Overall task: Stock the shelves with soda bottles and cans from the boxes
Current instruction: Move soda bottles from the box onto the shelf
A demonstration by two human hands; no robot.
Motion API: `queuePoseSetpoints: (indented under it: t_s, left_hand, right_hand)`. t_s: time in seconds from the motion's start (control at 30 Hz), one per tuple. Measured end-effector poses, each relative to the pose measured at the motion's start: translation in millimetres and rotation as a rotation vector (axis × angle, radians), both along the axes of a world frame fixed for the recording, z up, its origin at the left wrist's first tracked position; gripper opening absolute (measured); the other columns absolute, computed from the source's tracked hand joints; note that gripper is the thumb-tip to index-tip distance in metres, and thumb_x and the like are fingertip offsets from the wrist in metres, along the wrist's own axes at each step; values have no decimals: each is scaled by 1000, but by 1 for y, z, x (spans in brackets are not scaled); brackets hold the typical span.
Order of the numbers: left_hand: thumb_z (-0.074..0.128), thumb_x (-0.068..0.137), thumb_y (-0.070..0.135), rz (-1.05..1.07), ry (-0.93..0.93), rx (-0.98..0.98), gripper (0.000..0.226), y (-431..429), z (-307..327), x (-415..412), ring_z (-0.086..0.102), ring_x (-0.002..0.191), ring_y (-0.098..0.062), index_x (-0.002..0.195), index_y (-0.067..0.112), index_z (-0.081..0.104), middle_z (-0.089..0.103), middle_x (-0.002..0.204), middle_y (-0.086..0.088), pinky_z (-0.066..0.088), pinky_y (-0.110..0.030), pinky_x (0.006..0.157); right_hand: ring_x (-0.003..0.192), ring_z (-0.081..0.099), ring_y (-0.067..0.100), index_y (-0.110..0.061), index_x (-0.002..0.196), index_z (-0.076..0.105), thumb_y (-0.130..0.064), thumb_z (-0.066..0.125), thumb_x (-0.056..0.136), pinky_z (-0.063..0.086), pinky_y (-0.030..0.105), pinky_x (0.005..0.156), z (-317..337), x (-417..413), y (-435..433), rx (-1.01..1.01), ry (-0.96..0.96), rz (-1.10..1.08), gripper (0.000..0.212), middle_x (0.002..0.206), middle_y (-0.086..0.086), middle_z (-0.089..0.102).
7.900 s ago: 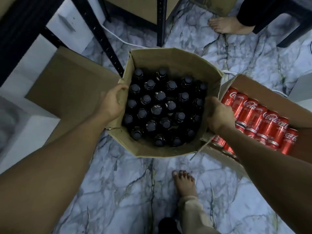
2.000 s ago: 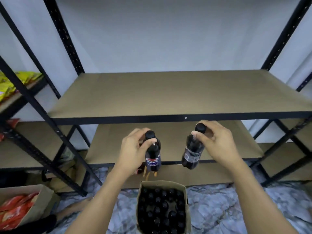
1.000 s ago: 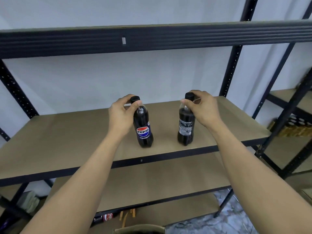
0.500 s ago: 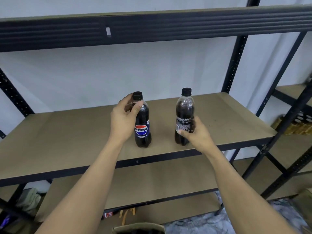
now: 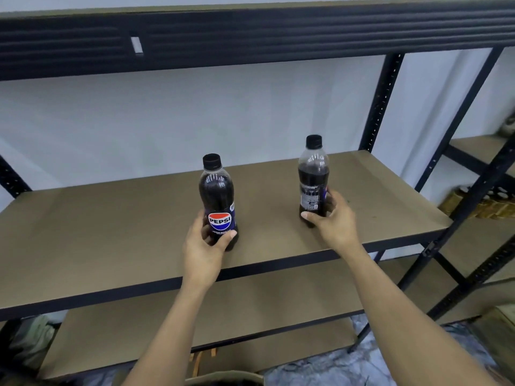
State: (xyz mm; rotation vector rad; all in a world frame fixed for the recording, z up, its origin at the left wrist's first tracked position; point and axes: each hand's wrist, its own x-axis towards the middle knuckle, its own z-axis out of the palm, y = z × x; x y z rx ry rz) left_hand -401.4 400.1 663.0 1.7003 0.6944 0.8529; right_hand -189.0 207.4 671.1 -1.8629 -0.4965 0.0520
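Two dark, black-capped bottles (image 5: 216, 190) (image 5: 313, 174) stand upright.

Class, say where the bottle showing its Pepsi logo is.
Head view: the Pepsi bottle stands on the brown shelf, gripped by the left hand, left of the second bottle.

Both forearms are bare along their whole visible length; the left hand (image 5: 204, 246) and right hand (image 5: 334, 221) are bare too.

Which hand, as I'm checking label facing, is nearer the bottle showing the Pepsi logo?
Left. The left hand grips the Pepsi-logo bottle low on its body. The right hand is apart to its right, gripping the other bottle.
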Motion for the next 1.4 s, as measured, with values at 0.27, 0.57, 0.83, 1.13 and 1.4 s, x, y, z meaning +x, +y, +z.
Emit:
queuePoseSetpoints:
  t_s: [0.27, 0.57, 0.83, 1.13, 1.4]
  left_hand:
    - [85, 80, 23, -63, 44, -27, 75, 0, -10, 35, 66, 110, 0, 137, 54, 48, 69, 121, 13, 49, -27, 96]
    - [84, 80, 14, -90, 14, 27, 68, -13, -10, 77, 66, 110, 1, 137, 37, 54, 70, 115, 23, 51, -24, 94]
    - [86, 78, 20, -43, 98, 128, 70, -29, -3, 99, 63, 100, 14, 117, 66, 49, 63, 100, 45, 47, -10, 85]
    - [87, 77, 21, -214, 148, 160, 81, -45, 3, 199, 65, 100, 4, 146, 32, 45, 65, 113, 20, 44, 1, 81]
    - [85, 78, 25, -259, 173, 174, 78, -48, -3, 304, 64, 108, -9, 144, 28, 45, 67, 120, 10, 51, -33, 101]
  right_hand:
    - [90, 64, 13, -22, 130, 53, -23, 95, 64, 48, 26, 81, 28, 100, 4, -7, -92, -181, 78, 99, -16, 62]
    - [91, 60, 13, -20, 132, 51, -17, 92, 69, 43, 23, 77, 16, 170, 11, -28, -40, -189, 75, 105, -11, 60]
    - [110, 61, 14, -26, 143, 43, -19, 88, 75, 47, 28, 96, -4, 200, 15, 7, -1, -97, 82, 120, -10, 60]
    - [124, 58, 28, -27, 155, 31, -33, 79, 86, 45, 29, 96, -19, 178, -10, -243, -35, -57, 85, 138, 3, 62]
    - [153, 20, 24, -24, 157, 30, -61, 44, 98, 13, 49, 124, -38, 160, -39, -796, -310, 33, 71, 163, 2, 33]
